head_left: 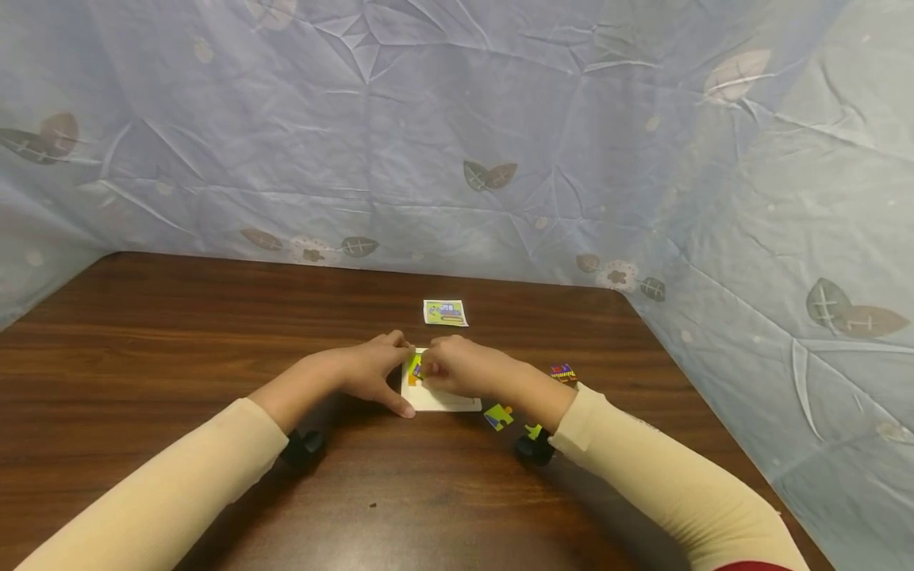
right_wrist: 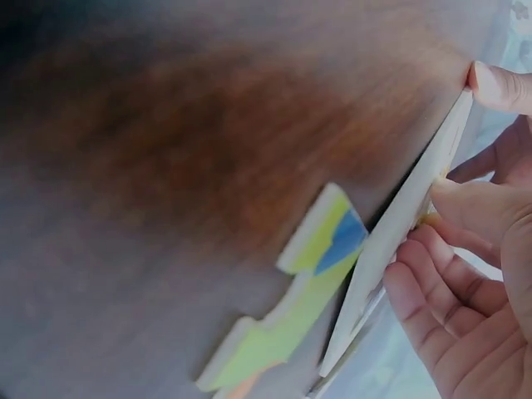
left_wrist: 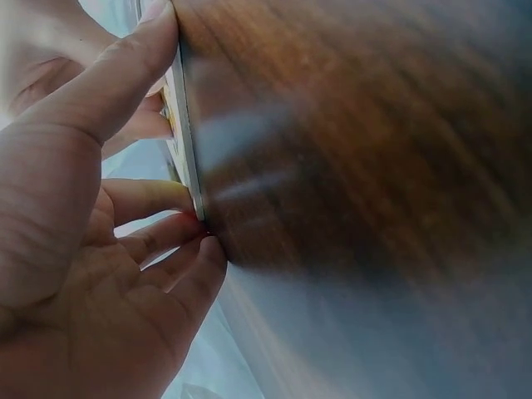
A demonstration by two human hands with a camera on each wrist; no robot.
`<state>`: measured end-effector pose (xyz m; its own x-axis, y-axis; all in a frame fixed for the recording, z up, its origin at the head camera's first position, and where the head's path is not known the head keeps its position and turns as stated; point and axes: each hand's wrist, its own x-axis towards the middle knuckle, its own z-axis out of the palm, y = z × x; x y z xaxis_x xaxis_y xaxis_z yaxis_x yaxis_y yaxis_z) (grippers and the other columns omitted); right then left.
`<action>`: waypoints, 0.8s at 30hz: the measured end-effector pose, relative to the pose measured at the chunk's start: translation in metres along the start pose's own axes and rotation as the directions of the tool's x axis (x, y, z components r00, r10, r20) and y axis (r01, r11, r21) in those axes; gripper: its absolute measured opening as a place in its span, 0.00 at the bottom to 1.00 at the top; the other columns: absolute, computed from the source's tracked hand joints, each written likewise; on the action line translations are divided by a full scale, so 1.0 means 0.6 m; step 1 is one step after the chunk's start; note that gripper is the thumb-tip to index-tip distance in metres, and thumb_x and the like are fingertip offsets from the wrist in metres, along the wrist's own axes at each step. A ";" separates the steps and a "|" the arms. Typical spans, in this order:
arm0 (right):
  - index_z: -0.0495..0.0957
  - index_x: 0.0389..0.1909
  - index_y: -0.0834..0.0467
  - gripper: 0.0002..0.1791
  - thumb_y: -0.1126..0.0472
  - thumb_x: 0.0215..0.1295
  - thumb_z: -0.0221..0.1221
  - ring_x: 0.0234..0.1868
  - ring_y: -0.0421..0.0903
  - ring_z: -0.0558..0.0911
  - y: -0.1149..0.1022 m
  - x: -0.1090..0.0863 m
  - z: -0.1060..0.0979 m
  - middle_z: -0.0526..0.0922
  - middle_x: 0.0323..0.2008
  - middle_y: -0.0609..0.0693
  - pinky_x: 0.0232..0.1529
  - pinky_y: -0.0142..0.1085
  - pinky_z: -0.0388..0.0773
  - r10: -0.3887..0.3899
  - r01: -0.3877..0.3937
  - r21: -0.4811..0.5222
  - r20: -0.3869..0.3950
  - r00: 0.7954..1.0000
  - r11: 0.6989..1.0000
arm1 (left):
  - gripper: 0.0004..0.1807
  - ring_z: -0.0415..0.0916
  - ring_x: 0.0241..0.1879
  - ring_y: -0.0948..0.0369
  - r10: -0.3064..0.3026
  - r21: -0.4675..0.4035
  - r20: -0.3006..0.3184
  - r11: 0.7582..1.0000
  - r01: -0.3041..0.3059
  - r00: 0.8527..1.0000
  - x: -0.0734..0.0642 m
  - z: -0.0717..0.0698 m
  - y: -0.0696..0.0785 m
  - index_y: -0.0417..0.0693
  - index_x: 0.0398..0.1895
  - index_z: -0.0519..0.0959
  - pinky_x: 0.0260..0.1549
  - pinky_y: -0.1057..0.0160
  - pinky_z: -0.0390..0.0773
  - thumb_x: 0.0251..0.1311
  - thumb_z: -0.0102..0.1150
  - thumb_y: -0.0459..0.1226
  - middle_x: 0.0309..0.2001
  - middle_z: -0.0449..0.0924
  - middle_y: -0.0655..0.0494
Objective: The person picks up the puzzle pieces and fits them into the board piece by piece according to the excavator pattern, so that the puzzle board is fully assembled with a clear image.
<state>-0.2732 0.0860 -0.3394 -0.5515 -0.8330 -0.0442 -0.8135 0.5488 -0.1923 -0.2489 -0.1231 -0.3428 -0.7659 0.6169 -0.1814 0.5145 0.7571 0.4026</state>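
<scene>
A pale puzzle board (head_left: 446,403) lies flat on the brown table, its far right part hidden by my right hand (head_left: 467,366). My left hand (head_left: 367,369) holds the board at its left side, thumb on the near corner and fingers at the far corner. Inside the board's left end is a green, orange and purple puzzle piece (head_left: 414,373). The thumb and forefinger of my right hand pinch at this piece; in the right wrist view a bit of yellow shows at the fingertips. A loose green-and-blue puzzle piece (right_wrist: 320,274) lies beside the board's right edge.
Behind the board lies a picture card (head_left: 444,312) showing a vehicle. Another green piece (head_left: 533,431) sits partly under the right wrist, and a dark purple, red and yellow item (head_left: 562,373) lies past the right forearm. A patterned curtain (head_left: 428,159) borders the table.
</scene>
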 end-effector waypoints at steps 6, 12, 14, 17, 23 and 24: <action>0.89 0.45 0.61 0.08 0.66 0.73 0.62 0.37 0.40 0.75 0.008 -0.010 -0.007 0.84 0.38 0.52 0.40 0.28 0.76 -0.048 0.047 0.013 0.030 0.998 0.999 | 0.56 0.63 0.73 0.41 -0.012 0.003 0.007 1.000 0.012 1.000 0.000 -0.001 0.002 0.28 0.77 0.62 0.73 0.41 0.69 0.57 0.75 0.56 0.71 0.64 0.38; 0.86 0.54 0.63 0.12 0.66 0.77 0.57 0.47 0.43 0.82 0.032 -0.040 -0.022 0.87 0.49 0.55 0.48 0.32 0.81 -0.059 0.061 0.106 -0.019 0.998 0.993 | 0.58 0.63 0.72 0.42 -0.020 0.011 0.006 1.000 0.020 1.000 0.002 -0.001 0.003 0.28 0.78 0.60 0.73 0.42 0.69 0.57 0.75 0.57 0.71 0.64 0.38; 0.85 0.56 0.63 0.13 0.65 0.78 0.57 0.49 0.45 0.84 0.043 -0.055 -0.029 0.87 0.51 0.56 0.51 0.35 0.83 -0.036 0.042 0.123 -0.049 0.998 0.992 | 0.58 0.63 0.72 0.42 -0.019 0.011 0.004 1.000 0.019 1.000 0.001 -0.001 0.003 0.28 0.78 0.60 0.73 0.42 0.68 0.57 0.75 0.57 0.71 0.63 0.37; 0.84 0.56 0.63 0.13 0.64 0.78 0.57 0.47 0.45 0.85 0.060 -0.079 -0.040 0.87 0.51 0.56 0.50 0.38 0.84 0.009 0.002 0.137 -0.080 0.997 0.991 | 0.58 0.63 0.73 0.42 -0.029 0.008 0.005 1.000 0.029 1.000 0.001 -0.002 0.003 0.28 0.79 0.59 0.74 0.42 0.68 0.57 0.75 0.57 0.72 0.63 0.37; 0.85 0.55 0.62 0.13 0.62 0.78 0.59 0.44 0.45 0.84 0.102 -0.130 -0.051 0.87 0.49 0.53 0.47 0.41 0.85 0.093 -0.079 0.123 -0.108 0.990 0.989 | 0.58 0.62 0.73 0.43 -0.044 -0.003 0.011 0.999 0.044 0.999 0.000 0.000 0.004 0.30 0.79 0.59 0.74 0.42 0.67 0.57 0.75 0.57 0.72 0.63 0.38; 0.85 0.55 0.62 0.13 0.63 0.78 0.59 0.45 0.46 0.85 0.110 -0.138 -0.051 0.87 0.49 0.54 0.48 0.42 0.85 0.101 -0.088 0.120 -0.114 0.988 0.989 | 0.58 0.63 0.73 0.43 -0.046 -0.003 0.012 0.999 0.046 0.999 -0.001 0.000 0.004 0.31 0.80 0.59 0.74 0.42 0.67 0.57 0.75 0.57 0.72 0.63 0.38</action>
<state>-0.2869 0.1935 -0.3182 -0.6485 -0.7597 0.0485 -0.7340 0.6072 -0.3042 -0.2474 -0.1216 -0.3418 -0.7840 0.5842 -0.2099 0.4777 0.7837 0.3970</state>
